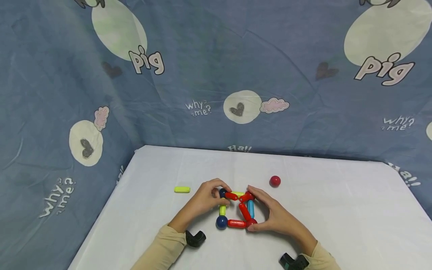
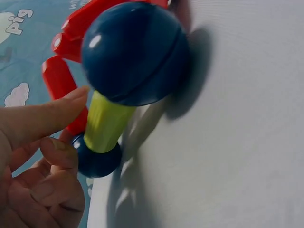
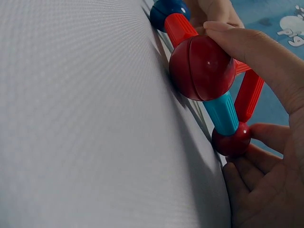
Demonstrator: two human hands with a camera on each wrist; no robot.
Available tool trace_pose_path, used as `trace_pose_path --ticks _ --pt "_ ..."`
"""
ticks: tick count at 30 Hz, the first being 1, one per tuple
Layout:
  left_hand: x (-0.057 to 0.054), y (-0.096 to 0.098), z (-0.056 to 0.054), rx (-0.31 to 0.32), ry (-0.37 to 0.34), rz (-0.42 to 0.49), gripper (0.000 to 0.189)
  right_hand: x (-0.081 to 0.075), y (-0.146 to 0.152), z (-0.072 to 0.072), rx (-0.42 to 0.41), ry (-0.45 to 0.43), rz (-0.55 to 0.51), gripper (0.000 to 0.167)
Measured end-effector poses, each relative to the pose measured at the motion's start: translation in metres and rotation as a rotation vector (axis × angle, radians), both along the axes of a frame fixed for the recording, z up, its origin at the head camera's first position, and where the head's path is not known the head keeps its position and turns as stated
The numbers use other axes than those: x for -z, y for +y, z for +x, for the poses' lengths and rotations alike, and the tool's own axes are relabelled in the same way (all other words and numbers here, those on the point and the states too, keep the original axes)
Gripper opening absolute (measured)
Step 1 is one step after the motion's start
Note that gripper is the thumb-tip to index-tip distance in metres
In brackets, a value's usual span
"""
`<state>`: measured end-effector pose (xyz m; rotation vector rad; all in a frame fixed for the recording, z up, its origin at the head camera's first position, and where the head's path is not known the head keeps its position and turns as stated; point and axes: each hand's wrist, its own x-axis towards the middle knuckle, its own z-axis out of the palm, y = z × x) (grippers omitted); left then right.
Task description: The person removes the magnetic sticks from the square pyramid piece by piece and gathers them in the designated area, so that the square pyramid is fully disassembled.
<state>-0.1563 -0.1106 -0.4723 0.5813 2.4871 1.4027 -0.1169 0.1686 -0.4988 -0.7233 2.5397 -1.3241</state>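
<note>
In the head view, your left hand (image 1: 204, 197) masks part of the far blue ball (image 1: 222, 192), and both your forearms are cut off by the bottom edge. The ball-and-rod frame (image 1: 244, 212) lies on the white table (image 1: 337, 202) between your hands, at 3 o'clock from the left and 9 o'clock from your right hand (image 1: 276, 215). Your left thumb and index finger close around the frame's 11 o'clock corner; your right hand arches wide, gripping its right side between the near red ball (image 1: 251, 224) at 5 o'clock and the far red ball (image 1: 249, 195) at 1 o'clock. A loose red ball (image 1: 275, 181) sits at 2 o'clock from the frame, a loose yellow-green rod (image 1: 182, 189) between 9 and 10. In the left wrist view, the near blue ball (image 2: 135, 54) toward 12 o'clock blocks much of the frame; your hand is cropped at 8 o'clock, its exact finger contact hard to make out. In the right wrist view, your thumb touches the near red ball, the blue rod (image 3: 222, 114) runs from it toward 5 o'clock, and some fingertips hide behind the far red ball.
</note>
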Motion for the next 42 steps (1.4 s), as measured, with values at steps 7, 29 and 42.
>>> trace_pose_path --ticks 7,29,42 --pt "0.007 0.004 0.001 0.002 0.028 0.017 0.025 -0.001 0.000 0.000 -0.001 0.007 0.000 0.107" --pt "0.005 0.002 -0.003 0.020 -0.046 0.052 0.019 0.002 0.002 -0.001 -0.009 -0.006 -0.019 0.105" --pt "-0.007 -0.009 -0.003 -0.054 0.012 0.036 0.021 0.004 0.001 -0.001 -0.011 -0.040 -0.003 0.105"
